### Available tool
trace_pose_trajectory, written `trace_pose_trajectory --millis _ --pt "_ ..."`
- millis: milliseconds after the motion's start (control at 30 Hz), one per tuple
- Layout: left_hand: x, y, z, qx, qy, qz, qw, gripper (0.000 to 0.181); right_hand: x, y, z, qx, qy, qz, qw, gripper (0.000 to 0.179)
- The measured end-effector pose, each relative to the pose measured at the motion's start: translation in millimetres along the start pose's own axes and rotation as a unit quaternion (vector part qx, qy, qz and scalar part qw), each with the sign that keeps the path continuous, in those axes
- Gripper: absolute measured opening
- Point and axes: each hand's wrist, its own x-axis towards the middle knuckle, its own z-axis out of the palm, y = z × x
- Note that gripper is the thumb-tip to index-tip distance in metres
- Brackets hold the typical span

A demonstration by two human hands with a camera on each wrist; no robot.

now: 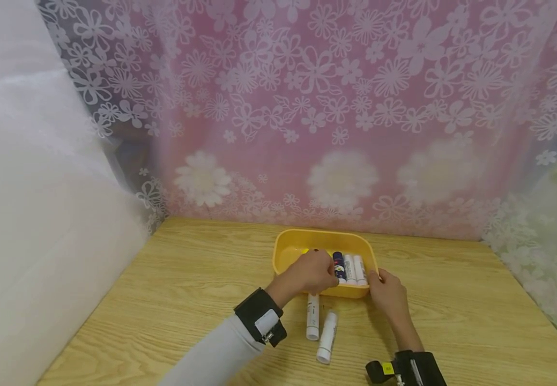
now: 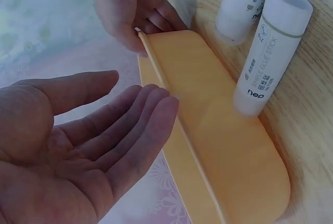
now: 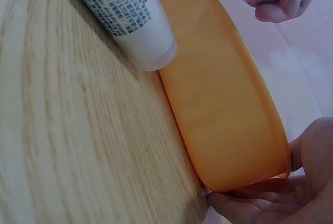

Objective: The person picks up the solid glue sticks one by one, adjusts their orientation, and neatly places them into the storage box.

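A yellow plastic bin (image 1: 346, 292) stands on the table. My left hand (image 1: 313, 271) is over its front rim; the left wrist view shows that hand's fingers loosely bent, with nothing between thumb and fingers. At the right front corner, my right hand (image 1: 390, 294) grips the bin's rim, thumb on one side and fingers under the other. Inside lie a dark blue glue stick (image 1: 338, 265) and white glue sticks (image 1: 350, 268) side by side. Something yellow (image 1: 305, 250) shows behind my left hand, mostly hidden. A white glue stick (image 2: 270, 52) lies on the table by the front wall.
Another white glue stick (image 1: 327, 338) lies nearer to me on the wood-grain table (image 1: 201, 300). Behind the table hangs a pink flowered curtain (image 1: 268, 145). A white sheet (image 1: 42, 187) hangs along the left side.
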Motion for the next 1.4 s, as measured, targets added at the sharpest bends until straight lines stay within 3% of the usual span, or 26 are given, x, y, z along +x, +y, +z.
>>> trace_pose_trajectory --millis 267,500,867,1133,1400 --pt "-2.9 -1.6 2.6 0.033 -0.039 -0.029 0.9983 0.022 2.2 -0.2 1.4 -0.002 0.003 -0.003 1.0000 0.049" --pt "-6.2 -6.8 7.3 0.051 -0.070 -0.032 0.9957 0.024 2.4 0.3 3.5 0.001 0.003 -0.001 1.0000 0.048" --pt "-13.4 -10.2 9.9 0.030 -0.051 -0.083 0.9948 0.030 0.1 2.6 2.9 -0.009 0.017 0.000 0.9998 0.047" --pt "-12.8 -16.3 26.3 0.064 -0.027 -0.087 0.9938 0.028 0.9 3.2 4.0 -0.007 0.014 -0.002 0.9999 0.048" --pt "-10.6 -18.7 37.2 0.103 -0.023 -0.089 0.9903 0.021 1.2 3.1 3.9 -0.011 0.016 -0.004 0.9998 0.050"
